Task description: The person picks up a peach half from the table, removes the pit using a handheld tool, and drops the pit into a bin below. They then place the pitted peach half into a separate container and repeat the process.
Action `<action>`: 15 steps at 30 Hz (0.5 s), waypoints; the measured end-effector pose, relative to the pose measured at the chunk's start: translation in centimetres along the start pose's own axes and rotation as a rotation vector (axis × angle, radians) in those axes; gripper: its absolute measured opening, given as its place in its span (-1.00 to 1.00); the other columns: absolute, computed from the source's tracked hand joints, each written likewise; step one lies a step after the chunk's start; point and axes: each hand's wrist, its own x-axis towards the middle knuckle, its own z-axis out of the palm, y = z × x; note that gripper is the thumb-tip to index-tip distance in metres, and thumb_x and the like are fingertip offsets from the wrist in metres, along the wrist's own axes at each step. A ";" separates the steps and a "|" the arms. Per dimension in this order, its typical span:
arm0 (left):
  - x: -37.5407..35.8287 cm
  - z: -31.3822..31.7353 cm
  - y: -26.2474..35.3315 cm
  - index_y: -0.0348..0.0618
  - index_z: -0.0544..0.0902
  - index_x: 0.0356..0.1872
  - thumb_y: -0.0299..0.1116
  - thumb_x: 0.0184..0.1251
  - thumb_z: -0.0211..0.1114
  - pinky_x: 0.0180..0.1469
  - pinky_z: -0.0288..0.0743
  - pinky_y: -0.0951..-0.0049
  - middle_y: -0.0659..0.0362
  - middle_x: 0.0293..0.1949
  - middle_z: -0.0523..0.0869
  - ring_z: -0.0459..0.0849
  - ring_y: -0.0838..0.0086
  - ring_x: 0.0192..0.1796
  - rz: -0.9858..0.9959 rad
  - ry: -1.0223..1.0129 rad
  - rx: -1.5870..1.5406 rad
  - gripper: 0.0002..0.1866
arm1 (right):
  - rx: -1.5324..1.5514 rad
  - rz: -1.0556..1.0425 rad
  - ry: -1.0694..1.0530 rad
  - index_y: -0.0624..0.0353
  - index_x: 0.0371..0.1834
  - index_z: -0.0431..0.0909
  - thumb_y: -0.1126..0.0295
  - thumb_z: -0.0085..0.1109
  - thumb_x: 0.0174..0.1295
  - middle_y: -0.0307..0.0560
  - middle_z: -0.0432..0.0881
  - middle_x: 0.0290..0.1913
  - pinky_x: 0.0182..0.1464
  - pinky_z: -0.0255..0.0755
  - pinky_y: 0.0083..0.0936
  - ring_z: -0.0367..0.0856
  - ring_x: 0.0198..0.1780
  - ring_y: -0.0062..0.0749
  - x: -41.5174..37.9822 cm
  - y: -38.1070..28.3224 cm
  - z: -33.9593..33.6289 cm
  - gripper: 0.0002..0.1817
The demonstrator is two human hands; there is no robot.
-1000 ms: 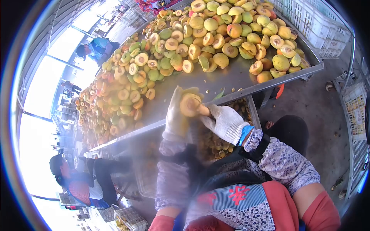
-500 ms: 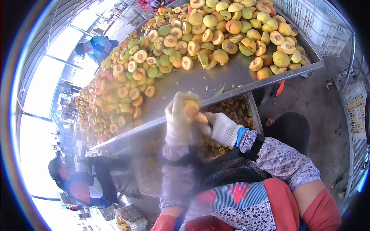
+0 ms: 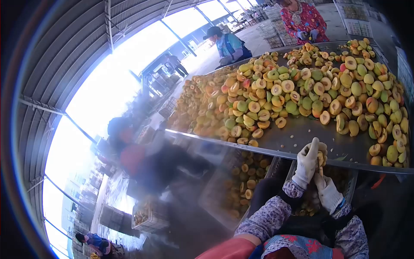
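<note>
My left hand (image 3: 305, 163), in a white knit glove, is closed around a cut yellow peach (image 3: 321, 159) just off the table's near edge. My right hand (image 3: 329, 195), gloved too, sits right below it with fingers pressed together against the fruit's lower end; I cannot tell what is inside those fingers. In front of both hands stretches the metal table (image 3: 282, 137), with a big heap of peaches (image 3: 297, 93), many halved and showing brown centres. Beneath my hands, cut fruit (image 3: 307, 203) lies in a crate, partly hidden by my sleeves.
The table's raised metal lip (image 3: 276, 152) runs close by my hands. Left of my knees stands another crate of peach halves (image 3: 248, 183). A blurred person (image 3: 146, 151) sits to the left. Across the table are a person in blue (image 3: 230, 45) and one in red (image 3: 304, 19).
The view has swung left and up, so my hands now appear lower right and more of the shed shows. Both hands remain together at the peach.
</note>
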 end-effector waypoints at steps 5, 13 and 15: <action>1.2 -1.1 0.5 -0.27 0.67 -0.36 0.00 0.52 0.21 -0.51 0.43 0.60 0.19 -0.54 0.62 0.56 0.61 -0.57 -0.096 -0.183 0.430 -0.53 | -0.092 0.103 -0.251 0.21 0.13 0.51 -0.05 -0.14 0.56 -0.11 0.58 -0.43 -0.17 0.59 -0.40 0.63 -0.36 -0.23 0.7 -0.1 -1.3 -0.49; 0.0 -1.1 0.9 -0.27 0.61 -0.35 0.06 0.54 0.11 -0.50 0.47 0.46 0.09 -0.49 0.62 0.58 0.40 -0.57 -0.169 -0.264 0.093 -0.48 | 0.925 0.576 -0.598 -0.08 -0.42 0.50 -0.26 0.01 0.42 -0.50 0.11 -0.70 -0.69 -0.09 -0.70 0.02 -0.73 -0.74 -1.1 -3.0 -2.3 -0.49; 0.0 -0.9 0.8 -0.26 0.51 -0.36 -0.07 0.59 -0.02 -0.54 0.47 0.43 0.04 -0.47 0.59 0.56 0.36 -0.57 -0.037 -0.319 -0.020 -0.55 | 1.025 0.540 -0.670 -0.06 -0.42 0.51 -0.27 0.03 0.40 -0.48 0.14 -0.70 -0.70 -0.04 -0.69 0.06 -0.74 -0.71 -0.8 -2.5 -2.3 -0.48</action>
